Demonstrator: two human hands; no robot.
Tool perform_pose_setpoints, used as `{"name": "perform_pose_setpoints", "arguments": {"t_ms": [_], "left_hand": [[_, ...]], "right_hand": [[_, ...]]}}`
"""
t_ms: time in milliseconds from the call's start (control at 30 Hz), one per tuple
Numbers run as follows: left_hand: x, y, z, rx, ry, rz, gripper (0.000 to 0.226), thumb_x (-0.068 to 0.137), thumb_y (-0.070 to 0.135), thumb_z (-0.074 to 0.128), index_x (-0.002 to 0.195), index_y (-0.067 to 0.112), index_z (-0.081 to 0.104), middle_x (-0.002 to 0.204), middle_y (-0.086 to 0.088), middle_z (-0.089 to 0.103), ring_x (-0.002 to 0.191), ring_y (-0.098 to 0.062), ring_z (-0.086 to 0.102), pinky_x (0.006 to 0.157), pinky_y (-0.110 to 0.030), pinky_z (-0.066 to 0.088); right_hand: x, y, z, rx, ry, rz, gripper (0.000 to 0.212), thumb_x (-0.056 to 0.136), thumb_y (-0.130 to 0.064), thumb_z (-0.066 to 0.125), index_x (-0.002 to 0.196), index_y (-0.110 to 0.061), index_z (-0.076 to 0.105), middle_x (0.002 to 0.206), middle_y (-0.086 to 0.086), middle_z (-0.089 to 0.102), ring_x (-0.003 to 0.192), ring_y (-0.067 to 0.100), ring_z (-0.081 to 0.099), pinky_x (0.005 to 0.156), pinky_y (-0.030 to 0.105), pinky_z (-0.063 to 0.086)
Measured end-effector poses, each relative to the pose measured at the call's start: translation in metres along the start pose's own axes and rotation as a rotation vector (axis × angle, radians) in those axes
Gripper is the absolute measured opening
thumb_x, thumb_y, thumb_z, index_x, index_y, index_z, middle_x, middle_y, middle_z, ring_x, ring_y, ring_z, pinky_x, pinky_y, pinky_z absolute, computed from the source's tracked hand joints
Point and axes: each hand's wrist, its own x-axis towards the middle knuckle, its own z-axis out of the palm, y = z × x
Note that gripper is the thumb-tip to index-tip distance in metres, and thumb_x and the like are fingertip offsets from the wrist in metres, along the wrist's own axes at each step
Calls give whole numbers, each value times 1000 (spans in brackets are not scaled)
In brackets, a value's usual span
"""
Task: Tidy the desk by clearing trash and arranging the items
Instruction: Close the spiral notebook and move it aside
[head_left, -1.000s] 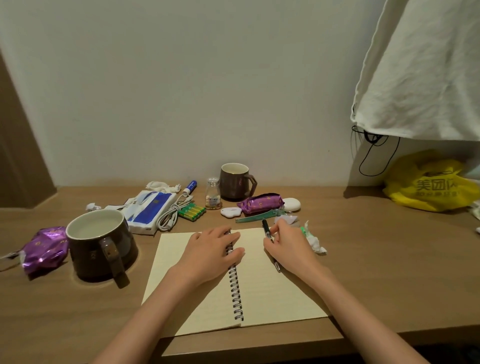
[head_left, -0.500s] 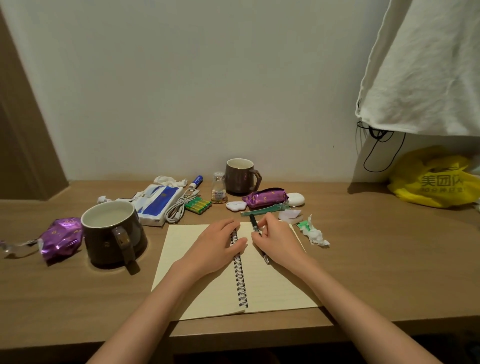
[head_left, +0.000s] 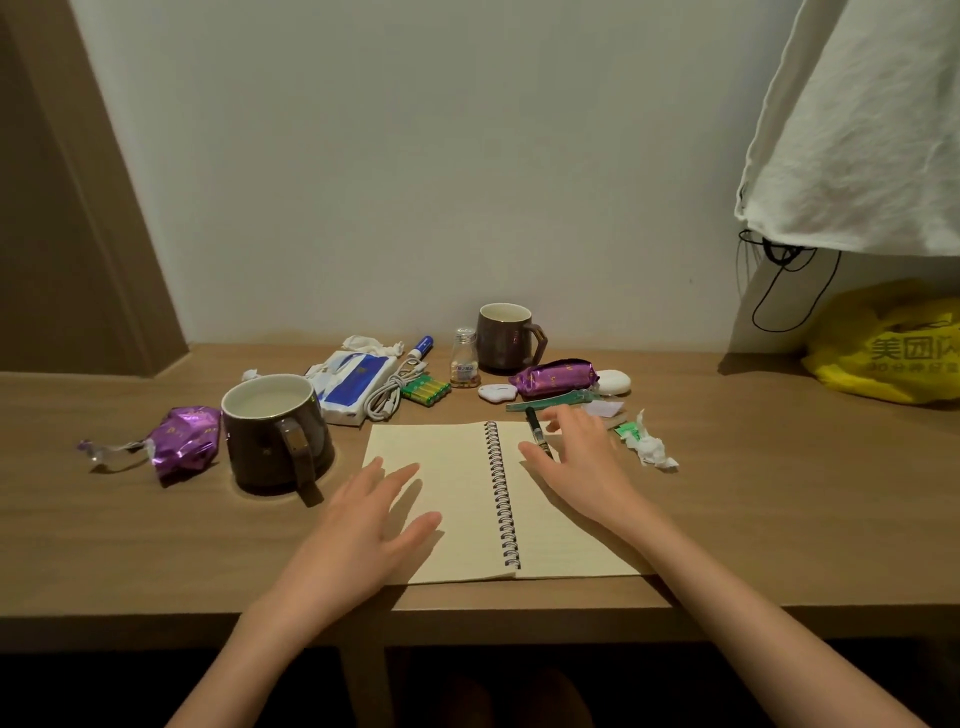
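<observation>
An open spiral notebook (head_left: 457, 467) lies flat near the desk's front edge. A black pen (head_left: 533, 426) rests on its right page, top end pointing away from me. My right hand (head_left: 582, 467) hovers over that page with fingers spread, thumb and forefinger on either side of the pen. My left hand (head_left: 374, 525) is open, fingers apart, over the notebook's lower left corner. Trash lies around: a purple wrapper (head_left: 184, 441) at the left, another purple wrapper (head_left: 556, 376) behind the notebook, a crumpled tissue (head_left: 647, 449) and a green scrap (head_left: 626, 430) at the right.
A large brown mug (head_left: 270, 441) stands left of the notebook, a smaller mug (head_left: 506, 338) by the wall. Between them are a tissue pack (head_left: 350, 384), a coiled cable (head_left: 389, 389), green batteries (head_left: 426, 389), a small bottle (head_left: 465, 358) and a blue marker (head_left: 422, 347). A yellow bag (head_left: 893, 348) sits far right.
My left hand has left the spiral binding, moved toward me and to the left, and opened. My right hand's fingers have spread, and the pen now lies on the page.
</observation>
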Motion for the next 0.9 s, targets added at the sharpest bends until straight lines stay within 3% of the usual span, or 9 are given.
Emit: {"name": "perform_pose_setpoints", "arguments": {"t_ms": [100,233,333,500,633,767,900], "left_hand": [[-6,-1,3,-98,12,0,66,86,57,47,145,43,20,159,5,8,147,-17,9,118,-44,20],[0,-4,3,-260,22,-30,56,85,52,53,137,49,31,158,2,15,147,-19,9,116,-50,21],[5,-2,-2,-432,57,-65,44,84,45,60,124,53,42,153,3,30,143,-21,22,114,-50,25],[17,2,-17,-514,55,-124,46,88,27,61,133,30,49,149,0,38,140,-22,28,110,-41,27],[17,6,-25,-678,75,-180,44,88,19,61,131,26,52,148,-5,40,141,-23,29,107,-38,31],[6,20,-31,-683,136,-160,55,90,14,57,140,30,40,149,-3,37,130,-22,41,86,-25,41],[-11,43,-33,-835,161,-84,73,89,11,58,145,39,21,147,-5,40,105,-18,54,74,-33,55]], "right_hand": [[-13,-2,-3,-117,-43,-59,54,90,-55,46,137,-29,40,143,-5,41,131,18,32,104,38,29],[-24,0,-6,-240,-246,-24,55,94,-58,30,145,-38,27,157,-2,22,144,26,15,117,48,13],[-26,0,-6,-249,-261,-5,54,95,-59,27,145,-40,26,159,-2,19,145,28,12,118,51,10],[-28,2,-5,-270,-244,-16,53,95,-59,26,144,-41,28,158,-4,22,144,26,16,117,47,13],[-27,3,-7,-254,-216,-27,49,95,-58,27,142,-43,31,156,-6,26,142,24,20,115,46,15],[-29,2,-8,-271,-205,46,47,93,-62,24,138,-49,33,155,-10,26,143,20,18,113,61,8],[-29,0,-8,-287,-201,92,50,92,-64,21,139,-50,32,156,-8,25,144,22,17,112,64,6]]}}
